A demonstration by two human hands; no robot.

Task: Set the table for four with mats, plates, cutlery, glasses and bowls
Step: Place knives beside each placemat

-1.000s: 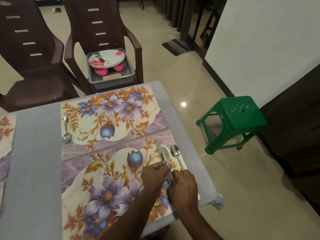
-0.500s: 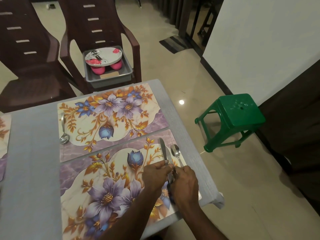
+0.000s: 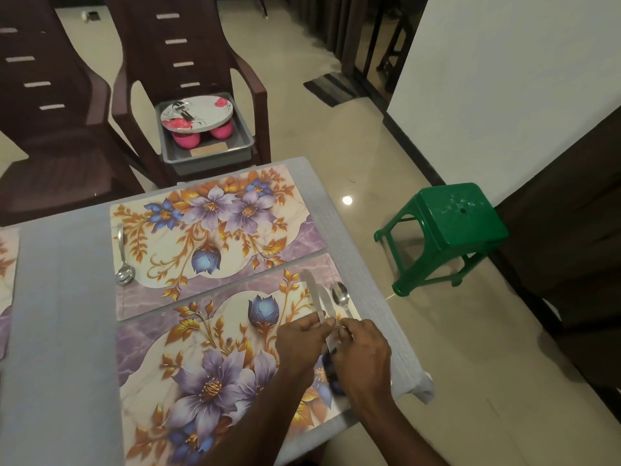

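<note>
Holding: our left hand point(image 3: 304, 344) and right hand point(image 3: 363, 353) meet over the right end of the near mat point(image 3: 201, 364), fingers curled together on the knife point(image 3: 314, 295).
Left grip: fingertips pinch the knife where blade meets handle.
Right grip: fingers curl round the handle below; most of the handle is hidden, so we cannot tell how firmly.
Knife: blade points away from us, lying over the near mat's right end.
Spoon point(image 3: 341, 295): just right of the knife, bowl away from us, handle running under our right hand.
Far mat point(image 3: 218, 227): lies edge to edge beyond the near mat; a second spoon point(image 3: 123, 264) rests on its left end, bowl toward us.
Table point(image 3: 60, 314): grey cloth, another mat showing at the left edge.
Tray point(image 3: 208, 153): on a brown chair point(image 3: 188, 55) past the table, holding plates point(image 3: 196, 112) stacked on pink bowls point(image 3: 186, 139).
Stool point(image 3: 450, 227): green, on the floor to our right.
</note>
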